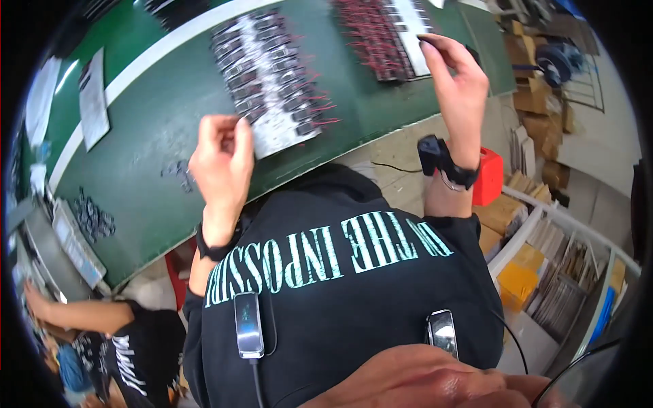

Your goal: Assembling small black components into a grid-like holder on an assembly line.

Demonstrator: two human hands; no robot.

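Observation:
My left hand (223,163) is closed, thumb against curled fingers, at the near left corner of a whitish board (280,138). What it holds, if anything, cannot be made out. Rows of small black parts (294,90) with thin red wires line that board. Farther right, my right hand (460,76) pinches a small dark piece (423,39) between thumb and fingertip. It is above a second white board (412,41), whose left side is covered by dense red-wired parts (371,44).
The green table (160,129) carries small dark pieces (178,175) near my left hand and a dark pile (93,214) farther left. A pale strip (93,102) lies at the far left. A red container (488,177) stands under my right wrist. Another person's arm (88,317) reaches in at lower left.

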